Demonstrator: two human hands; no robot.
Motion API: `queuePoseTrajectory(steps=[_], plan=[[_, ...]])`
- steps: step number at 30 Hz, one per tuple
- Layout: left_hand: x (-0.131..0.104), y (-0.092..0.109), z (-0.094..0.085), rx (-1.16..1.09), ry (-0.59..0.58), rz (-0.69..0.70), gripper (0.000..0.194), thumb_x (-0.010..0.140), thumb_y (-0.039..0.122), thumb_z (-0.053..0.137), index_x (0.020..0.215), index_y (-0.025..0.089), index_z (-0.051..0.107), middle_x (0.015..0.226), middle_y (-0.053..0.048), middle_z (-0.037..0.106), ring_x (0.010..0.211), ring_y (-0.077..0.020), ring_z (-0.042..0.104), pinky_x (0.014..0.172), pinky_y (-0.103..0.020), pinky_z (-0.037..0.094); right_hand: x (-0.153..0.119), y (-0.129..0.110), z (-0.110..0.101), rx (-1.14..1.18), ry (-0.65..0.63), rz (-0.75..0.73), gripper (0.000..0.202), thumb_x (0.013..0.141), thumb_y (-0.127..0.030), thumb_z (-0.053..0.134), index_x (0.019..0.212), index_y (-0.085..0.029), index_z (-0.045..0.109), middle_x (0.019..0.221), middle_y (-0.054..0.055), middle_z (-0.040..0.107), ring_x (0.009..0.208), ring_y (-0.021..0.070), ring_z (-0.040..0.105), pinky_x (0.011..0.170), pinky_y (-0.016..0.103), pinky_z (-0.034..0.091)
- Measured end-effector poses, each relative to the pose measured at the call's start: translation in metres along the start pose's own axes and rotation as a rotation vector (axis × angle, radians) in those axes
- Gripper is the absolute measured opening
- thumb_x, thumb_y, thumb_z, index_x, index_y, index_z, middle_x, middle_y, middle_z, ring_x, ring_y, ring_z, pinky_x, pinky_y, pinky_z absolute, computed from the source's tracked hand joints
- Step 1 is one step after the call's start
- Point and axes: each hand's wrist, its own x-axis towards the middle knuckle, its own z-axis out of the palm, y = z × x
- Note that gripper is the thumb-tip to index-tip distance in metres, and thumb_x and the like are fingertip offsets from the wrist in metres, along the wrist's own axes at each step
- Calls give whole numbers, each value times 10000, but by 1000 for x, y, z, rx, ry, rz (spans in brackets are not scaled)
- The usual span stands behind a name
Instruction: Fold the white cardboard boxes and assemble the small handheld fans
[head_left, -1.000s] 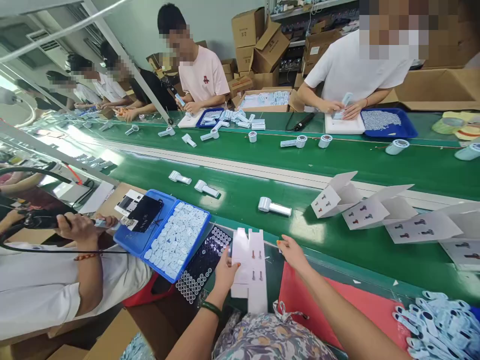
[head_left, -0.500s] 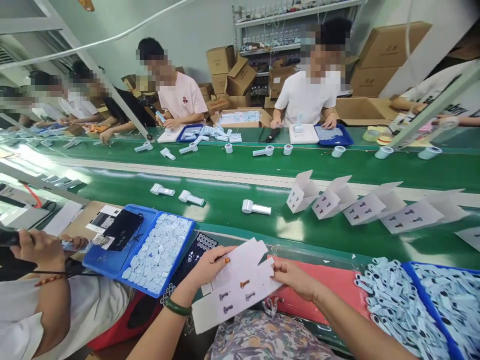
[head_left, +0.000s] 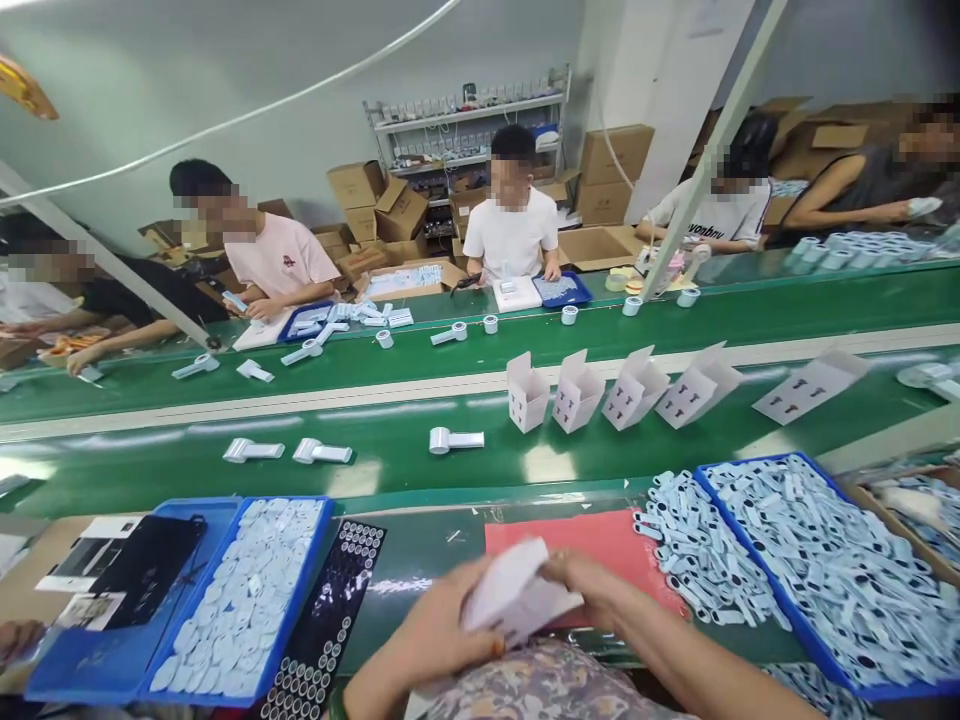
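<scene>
Head view: the left hand (head_left: pixel 442 620) is curled partly closed around a white carton (head_left: pixel 517 595), its thumb laid across the near face. The right hand (head_left: pixel 589 585) is bent in at the carton's right side, fingers partly hidden behind the cardboard and smeared by blur; whether it grips or only presses cannot be told. The carton is tilted in front of the patterned clothing (head_left: pixel 555 685), just above the near edge of the green bench (head_left: pixel 409 540), and its printing is too blurred to read. A green bangle (head_left: pixel 337 703) circles the left wrist.

Behind the carton, a red sheet (head_left: pixel 585 530) lies on the bench. To its right, a heap of light-blue handle pieces (head_left: pixel 712 550) lies against a blue tray (head_left: pixel 776 590) filled with similar pieces. Left of the hands is a black sheet (head_left: pixel 322 610) bearing round rings, and beside it a blue bin (head_left: pixel 298 600) of light-blue flat pieces.

Across the green conveyor belt (head_left: pixel 397 430), four open cartons (head_left: pixel 634 390) stand in a row, with a flatter printed carton (head_left: pixel 810 385) lying to their right. Three white handheld bodies (head_left: pixel 322 451) lie farther left. Beyond, a co-worker in a white T-shirt (head_left: pixel 517 235) sits opposite.
</scene>
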Motion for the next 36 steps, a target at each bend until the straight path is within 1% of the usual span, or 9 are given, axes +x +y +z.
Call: queuePoseTrajectory(steps=[3,6,10,16,22,25,28,31,36], plan=[[15,6,-4,-160,217,53,817,721,404,777,1461,234,474,1475,-117,527,1313,-341,512,1126,-461,395,-20,-32,3,34,151,-470,409,824,-523,628,1114,-237,660,1048,82,707,947,245,672,878,438,562],[23,12,-8,-283,289,134,859,695,411,814,1458,234,461,1480,-118,520,1335,-341,498,1129,-445,398,-42,-49,16,-316,306,-996,346,912,-436,604,1225,-292,640,1232,82,655,1167,259,596,1044,461,478],[26,20,1,-292,371,217,889,653,377,851,1445,259,466,1443,-99,554,1304,-340,525,1121,-450,411,-58,-39,30,-658,209,-1294,427,934,-302,595,1358,-343,565,1291,58,647,1222,262,569,1053,444,477],[27,34,25,-72,536,225,914,562,223,874,1402,279,518,1402,-80,581,1267,-346,550,1110,-474,422,-50,-26,20,-456,211,-1190,344,999,-318,495,1332,-305,581,1138,71,701,1011,226,664,879,377,564],[35,33,45,151,640,289,959,555,244,905,1416,315,488,1370,-82,592,1207,-342,584,1056,-491,467,-46,-33,10,-381,314,-1000,499,963,-333,514,1455,-302,437,1396,93,548,1287,249,523,1086,457,453],[38,29,51,148,624,311,1002,546,221,909,1435,337,462,1376,-78,579,1200,-343,586,1051,-488,469,-48,-37,4,-358,266,-1015,534,904,-319,596,1418,-334,451,1496,69,439,1360,247,445,1129,456,402],[43,29,55,107,574,440,973,633,266,870,1475,381,397,1361,-75,558,1172,-318,588,981,-457,507,-49,-39,-1,-313,101,-1011,204,924,-407,591,1069,-275,645,1346,76,555,1240,245,544,1037,404,472],[49,35,57,176,492,639,823,790,301,741,1499,424,342,1394,-86,480,1201,-295,548,955,-448,506,-48,-39,-2,-305,140,-1025,284,948,-462,548,819,-234,658,1245,84,597,1187,252,567,1011,391,470],[56,54,56,417,483,617,860,728,177,735,1473,386,362,1358,-111,463,1136,-280,551,922,-445,499,-52,-40,-7,-325,242,-946,203,920,-381,560,1007,-258,696,1262,80,608,1188,264,565,1005,414,487]])
